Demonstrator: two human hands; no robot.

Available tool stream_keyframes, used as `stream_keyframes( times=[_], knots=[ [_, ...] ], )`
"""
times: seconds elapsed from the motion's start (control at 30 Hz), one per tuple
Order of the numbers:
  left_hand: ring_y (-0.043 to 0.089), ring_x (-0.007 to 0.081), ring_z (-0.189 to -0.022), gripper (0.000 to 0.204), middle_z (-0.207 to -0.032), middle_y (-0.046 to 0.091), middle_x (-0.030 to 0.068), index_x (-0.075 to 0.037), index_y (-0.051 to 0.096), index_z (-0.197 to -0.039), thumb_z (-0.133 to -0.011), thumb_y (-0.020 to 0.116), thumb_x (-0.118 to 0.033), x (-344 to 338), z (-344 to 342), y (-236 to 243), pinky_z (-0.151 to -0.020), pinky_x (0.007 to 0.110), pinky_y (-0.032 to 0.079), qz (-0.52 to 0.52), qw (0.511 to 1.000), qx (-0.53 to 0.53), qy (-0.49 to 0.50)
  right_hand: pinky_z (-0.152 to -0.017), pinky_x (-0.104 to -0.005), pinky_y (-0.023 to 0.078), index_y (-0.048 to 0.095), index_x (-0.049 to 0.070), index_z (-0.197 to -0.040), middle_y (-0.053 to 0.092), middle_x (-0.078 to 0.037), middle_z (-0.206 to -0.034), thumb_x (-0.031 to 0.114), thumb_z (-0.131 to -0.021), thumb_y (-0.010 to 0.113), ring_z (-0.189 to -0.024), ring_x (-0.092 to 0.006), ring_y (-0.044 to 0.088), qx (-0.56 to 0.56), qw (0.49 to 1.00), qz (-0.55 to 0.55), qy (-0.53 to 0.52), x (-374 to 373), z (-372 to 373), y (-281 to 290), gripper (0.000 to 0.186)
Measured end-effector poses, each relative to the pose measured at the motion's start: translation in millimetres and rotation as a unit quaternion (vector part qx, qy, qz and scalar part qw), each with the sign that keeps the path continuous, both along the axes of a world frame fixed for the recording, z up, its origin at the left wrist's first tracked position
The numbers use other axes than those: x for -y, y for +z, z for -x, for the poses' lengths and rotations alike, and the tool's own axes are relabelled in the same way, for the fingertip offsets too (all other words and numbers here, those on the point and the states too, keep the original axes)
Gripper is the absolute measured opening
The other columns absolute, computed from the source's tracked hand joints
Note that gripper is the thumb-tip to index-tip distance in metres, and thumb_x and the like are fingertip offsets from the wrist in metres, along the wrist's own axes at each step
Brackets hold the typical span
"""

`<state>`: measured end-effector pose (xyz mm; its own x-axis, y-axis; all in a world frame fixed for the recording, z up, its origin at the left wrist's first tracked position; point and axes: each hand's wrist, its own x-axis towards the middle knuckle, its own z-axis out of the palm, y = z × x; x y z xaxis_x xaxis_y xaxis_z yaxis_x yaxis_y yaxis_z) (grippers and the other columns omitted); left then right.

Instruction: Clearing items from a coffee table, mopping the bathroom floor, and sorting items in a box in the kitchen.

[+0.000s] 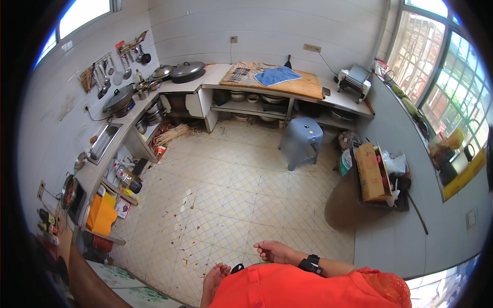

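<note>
Low in the view, my right hand [275,251] hangs in front of my red top [287,287]. Its fingers curl in loosely, and nothing shows between them. A black band with a small device [311,265] circles that wrist. My left hand [215,274] is beside the top's left edge, fingers bent inward with nothing visible in them. Neither hand touches any kitchen item. Under and ahead of them spreads the tiled floor [231,195], strewn with small red bits [197,227] that look like dried chilli pieces.
A blue plastic stool [306,134] stands toward the far counter, where a blue cloth [277,76] lies on a wooden board [308,84]. Along the left run a sink [106,139] and a lidded wok [119,97]. On the right, a large brown vat [341,205] bears a cardboard box [372,172].
</note>
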<state>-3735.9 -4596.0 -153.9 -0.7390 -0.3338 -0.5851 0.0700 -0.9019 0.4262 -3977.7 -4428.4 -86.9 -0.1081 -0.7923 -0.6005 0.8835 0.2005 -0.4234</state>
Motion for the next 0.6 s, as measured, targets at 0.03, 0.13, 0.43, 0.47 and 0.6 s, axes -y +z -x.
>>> stream_keyframes(
  times=[0.03, 0.13, 0.43, 0.47, 0.6],
  knots=[
    [0.053, 0.0275, -0.104, 0.021, -0.104, 0.057, 0.0119, -0.004, 0.051, -0.105, -0.085, 0.050, -0.009, 1, 2, 0, -0.094, 0.041, 0.042, 0.005, 1.000, -0.002, -0.014, -0.063, -0.0217, 0.042, 0.052, 0.003, -0.102, 0.050, 0.002, -0.076, 0.016, -0.092, 0.045, -0.067, -0.0087, 0.046, -0.004, 1.000, 0.001, -0.012, -3, 0, 2, 0.018],
    [0.053, 0.0272, -0.104, 0.020, -0.104, 0.057, 0.0116, -0.004, 0.051, -0.105, -0.086, 0.049, -0.009, 2, 11, -1, -0.094, 0.041, 0.042, 0.012, 0.999, -0.004, -0.038, -0.064, -0.0217, 0.042, 0.052, 0.003, -0.102, 0.049, 0.002, -0.076, 0.016, -0.093, 0.045, -0.067, -0.0088, 0.045, -0.008, 0.999, -0.013, -0.032, -12, 0, 0, 0.018],
    [0.053, 0.0266, -0.099, 0.020, -0.100, 0.055, 0.0140, 0.000, 0.046, -0.106, -0.087, 0.047, -0.006, -3, 32, 11, -0.091, 0.037, 0.043, -0.011, 0.998, 0.016, -0.057, -0.064, -0.0207, 0.043, 0.053, 0.005, -0.099, 0.050, 0.003, -0.075, 0.017, -0.093, 0.046, -0.066, -0.0077, 0.046, -0.004, 0.995, -0.017, -0.094, -34, -3, 14, 0.016],
    [0.054, 0.0271, -0.099, 0.021, -0.102, 0.056, 0.0142, -0.001, 0.047, -0.107, -0.086, 0.048, -0.008, -2, 35, 10, -0.090, 0.039, 0.043, 0.001, 0.998, 0.023, -0.066, -0.064, -0.0207, 0.043, 0.053, 0.005, -0.099, 0.050, 0.003, -0.075, 0.017, -0.093, 0.046, -0.066, -0.0077, 0.046, -0.003, 0.995, -0.017, -0.099, -36, -2, 13, 0.016],
    [0.054, 0.0279, -0.099, 0.023, -0.102, 0.055, 0.0149, 0.000, 0.046, -0.108, -0.086, 0.048, -0.007, -2, 41, 8, -0.091, 0.040, 0.043, -0.008, 0.997, 0.021, -0.078, -0.063, -0.0214, 0.043, 0.053, 0.004, -0.099, 0.050, 0.002, -0.076, 0.017, -0.093, 0.045, -0.066, -0.0078, 0.046, 0.004, 0.993, -0.003, -0.115, -43, 1, 4, 0.016]
  ],
)
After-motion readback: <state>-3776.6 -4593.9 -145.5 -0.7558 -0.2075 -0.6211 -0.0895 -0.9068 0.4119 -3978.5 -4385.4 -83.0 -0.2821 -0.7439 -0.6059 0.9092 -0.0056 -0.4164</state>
